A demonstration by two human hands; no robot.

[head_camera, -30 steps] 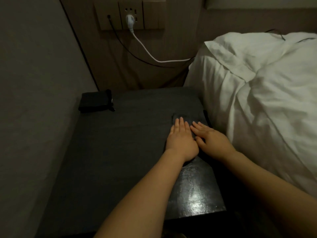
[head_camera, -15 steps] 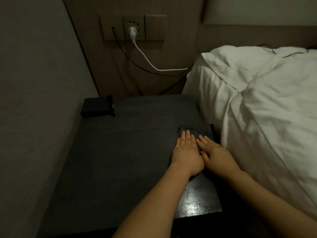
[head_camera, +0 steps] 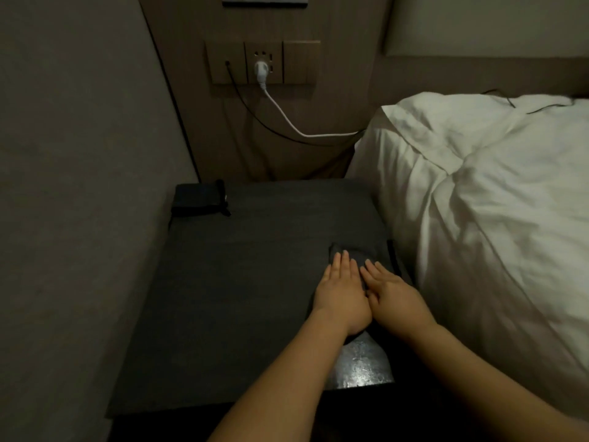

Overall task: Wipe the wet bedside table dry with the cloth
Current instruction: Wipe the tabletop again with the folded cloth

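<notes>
A: Both palms are laid flat, fingers extended, nothing gripped: the left hand (head_camera: 342, 293) and the right hand (head_camera: 393, 298) are pressed side by side on the dark cloth (head_camera: 352, 252), low and right of centre in the frame, at the right edge of the table (head_camera: 223, 298).

B: What could go wrong?

A: With the cloth only pressed and not clasped, it could be slid out from under the palms or pushed off the right edge toward the bed (head_camera: 494, 218). The glistening wet patch (head_camera: 363, 366) below the wrists could be missed. A black pouch (head_camera: 197, 199) at the table's upper left could be dampened if water is spread.

B: What is hard to make out?

A: The cloth is mostly covered, its outline lost against the dark top; wetness elsewhere cannot be judged.
</notes>
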